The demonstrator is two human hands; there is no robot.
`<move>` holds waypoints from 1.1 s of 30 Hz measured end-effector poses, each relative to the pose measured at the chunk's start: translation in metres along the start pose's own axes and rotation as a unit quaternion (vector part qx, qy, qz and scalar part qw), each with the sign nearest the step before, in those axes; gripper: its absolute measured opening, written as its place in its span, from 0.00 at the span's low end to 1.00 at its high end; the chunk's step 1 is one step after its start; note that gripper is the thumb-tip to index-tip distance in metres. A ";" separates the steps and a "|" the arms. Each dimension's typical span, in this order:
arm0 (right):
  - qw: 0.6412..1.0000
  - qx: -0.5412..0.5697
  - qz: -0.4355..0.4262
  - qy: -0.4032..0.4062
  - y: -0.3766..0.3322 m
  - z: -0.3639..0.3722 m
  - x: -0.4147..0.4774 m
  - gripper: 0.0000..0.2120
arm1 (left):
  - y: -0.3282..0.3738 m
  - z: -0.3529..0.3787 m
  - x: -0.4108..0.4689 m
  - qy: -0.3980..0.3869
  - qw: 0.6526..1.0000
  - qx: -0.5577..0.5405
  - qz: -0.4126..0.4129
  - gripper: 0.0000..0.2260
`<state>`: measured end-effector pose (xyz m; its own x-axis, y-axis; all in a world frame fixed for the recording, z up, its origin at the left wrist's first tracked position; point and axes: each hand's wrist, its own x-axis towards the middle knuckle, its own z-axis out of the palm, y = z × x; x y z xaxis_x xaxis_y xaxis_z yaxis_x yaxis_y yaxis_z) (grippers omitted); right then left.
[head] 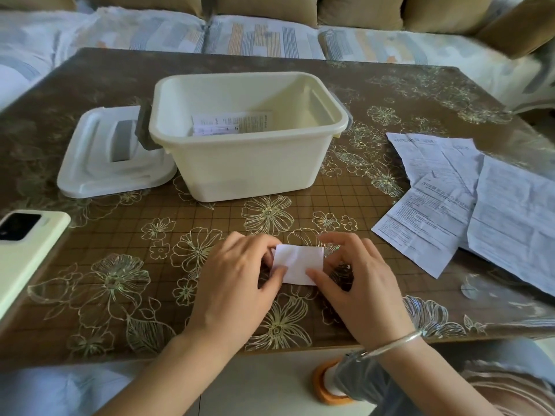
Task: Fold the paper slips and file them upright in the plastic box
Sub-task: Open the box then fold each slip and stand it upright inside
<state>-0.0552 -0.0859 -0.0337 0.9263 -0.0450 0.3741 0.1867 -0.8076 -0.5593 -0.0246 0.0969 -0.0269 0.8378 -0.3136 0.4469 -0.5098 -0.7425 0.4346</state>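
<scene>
A small folded white paper slip (297,262) lies on the table near the front edge. My left hand (237,283) pinches its left end between thumb and curled fingers. My right hand (357,283) pinches its right end, thumb on the lower right corner. Behind them stands the cream plastic box (249,163), open, with a few folded printed slips (231,123) standing against its far wall. Several unfolded printed sheets (468,199) lie spread at the right of the table.
The box's white lid (99,172) lies left of the box. A pale green phone (24,250) rests at the left table edge. A sofa with cushions runs behind the table. An orange-rimmed object (327,388) stands on the floor below the front edge.
</scene>
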 end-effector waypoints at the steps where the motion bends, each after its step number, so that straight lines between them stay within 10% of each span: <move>1: 1.000 -0.014 -0.006 -0.002 -0.001 0.002 0.000 0.21 | 0.000 0.001 0.000 -0.004 1.000 0.002 -0.002 0.11; 6: 0.999 -0.043 -0.017 -0.005 -0.001 0.002 -0.002 0.23 | -0.001 0.001 0.000 -0.018 1.000 0.004 -0.011 0.20; 13: 0.990 -0.091 -0.108 0.001 -0.003 0.000 0.002 0.05 | -0.002 -0.003 0.001 -0.022 0.997 0.015 0.071 0.04; 24: 0.968 -0.146 -0.174 -0.108 -0.013 -0.017 0.015 0.15 | -0.029 -0.022 0.028 -0.118 0.957 0.042 0.261 0.05; 33: 0.984 -0.088 -0.127 -0.087 -0.037 -0.037 0.051 0.04 | -0.019 -0.047 0.055 -0.055 0.977 -0.045 0.200 0.06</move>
<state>-0.0272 -0.0803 0.0329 0.9016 0.2609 0.3450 0.3746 -0.8696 -0.3215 0.0221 0.1212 0.0259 0.5817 -0.6336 0.5101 -0.8116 -0.4938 0.3122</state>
